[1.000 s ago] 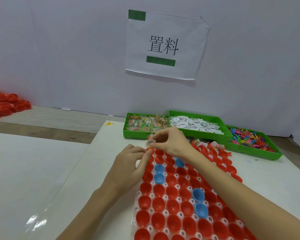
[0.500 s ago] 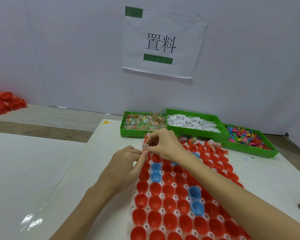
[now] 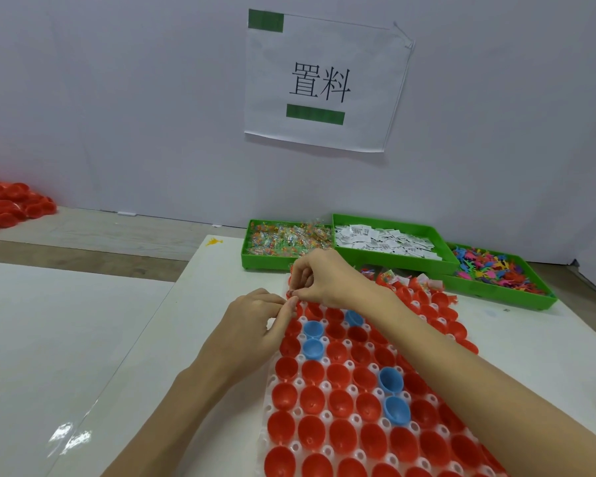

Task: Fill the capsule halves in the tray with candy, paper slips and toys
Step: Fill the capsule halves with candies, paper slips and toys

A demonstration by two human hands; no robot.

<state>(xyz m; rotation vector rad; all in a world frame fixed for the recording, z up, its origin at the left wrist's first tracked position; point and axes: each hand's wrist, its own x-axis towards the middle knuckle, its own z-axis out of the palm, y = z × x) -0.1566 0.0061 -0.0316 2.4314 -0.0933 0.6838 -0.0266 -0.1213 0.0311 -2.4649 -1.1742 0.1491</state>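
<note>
A white tray (image 3: 298, 382) packed with red capsule halves (image 3: 312, 401) and a few blue capsule halves (image 3: 390, 379) is seen running from the bottom of the frame toward the centre. At its far left corner the right hand (image 3: 327, 278) and the left hand (image 3: 252, 325) are brought together, fingertips curled and touching over a small item; what is pinched cannot be made out. Behind the tray, three green bins are lined up right of centre: candy (image 3: 289, 235) in the left bin, paper slips (image 3: 382, 239) in the middle, toys (image 3: 496, 266) in the right. A paper sign (image 3: 324, 80) is taped to the wall at upper centre. A heap of red shells (image 3: 11, 204) is seen at the left edge.
</note>
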